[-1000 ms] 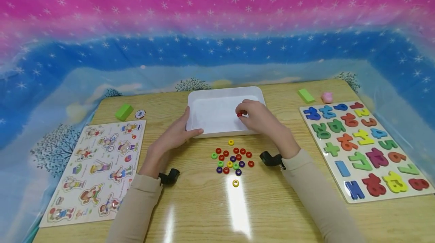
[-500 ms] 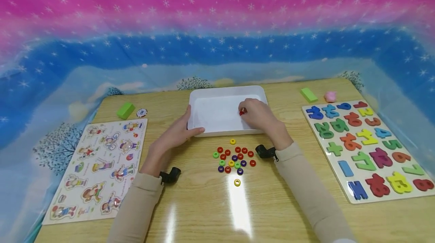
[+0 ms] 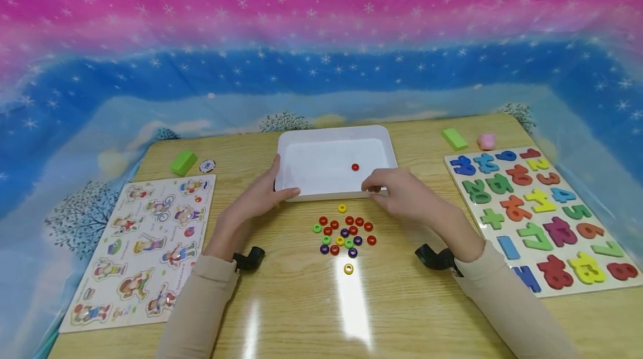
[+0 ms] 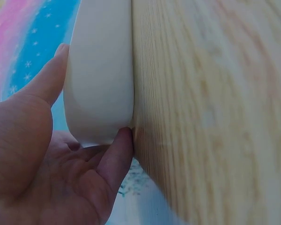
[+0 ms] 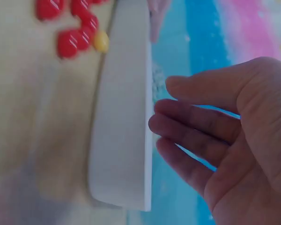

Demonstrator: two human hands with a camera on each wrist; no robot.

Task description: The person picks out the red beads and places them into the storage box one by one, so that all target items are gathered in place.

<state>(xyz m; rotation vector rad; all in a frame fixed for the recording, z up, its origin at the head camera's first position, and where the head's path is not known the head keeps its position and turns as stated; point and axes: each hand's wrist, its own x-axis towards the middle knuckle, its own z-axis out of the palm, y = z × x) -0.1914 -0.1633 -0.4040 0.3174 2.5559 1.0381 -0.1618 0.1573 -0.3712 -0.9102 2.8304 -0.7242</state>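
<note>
A shallow white tray [image 3: 316, 169] lies on the wooden table. My left hand [image 3: 256, 194] grips its near left corner, thumb over the front rim and fingers along the side; the left wrist view shows fingertips against the tray's wall [image 4: 100, 75]. One red ring-shaped bead [image 3: 355, 167] lies inside the tray, towards the right. Over the tray's front right rim hovers my right hand [image 3: 404, 194], its fingers loosely bent and holding nothing. On the table before the tray are scattered beads: several red beads [image 3: 353, 230], plus green, purple and yellow ones, including a yellow bead [image 3: 342, 209] nearest the tray.
A picture puzzle board [image 3: 135, 253] lies at left, a number puzzle board [image 3: 545, 225] at right. Behind them sit a green block [image 3: 183, 163] with a poker chip [image 3: 207, 166], and another green block [image 3: 454, 139] beside a pink pig figure [image 3: 486, 142]. Patterned cloth surrounds the table.
My right hand has let go of the red bead in the tray and drawn back towards the front right rim. The left hand has kept its grip on the tray.
</note>
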